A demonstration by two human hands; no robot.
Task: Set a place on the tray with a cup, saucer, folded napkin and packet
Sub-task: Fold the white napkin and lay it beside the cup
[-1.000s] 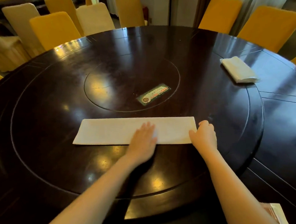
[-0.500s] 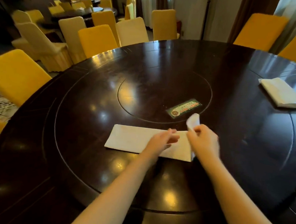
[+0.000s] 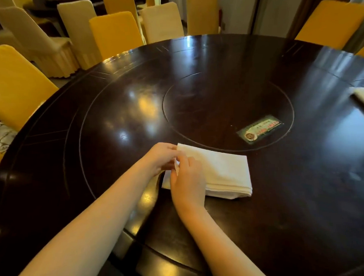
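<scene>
While two hands pinch one napkin (image 3: 223, 173), another seemingly lies apart.

Right hand (image 3: 186, 179) has folded napkin (image 3: 223, 173) in half.

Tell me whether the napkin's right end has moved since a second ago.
Yes. The napkin was a long strip; its right end has been folded leftward over to the left edge, away from the green card, where both hands now pinch it.
</scene>
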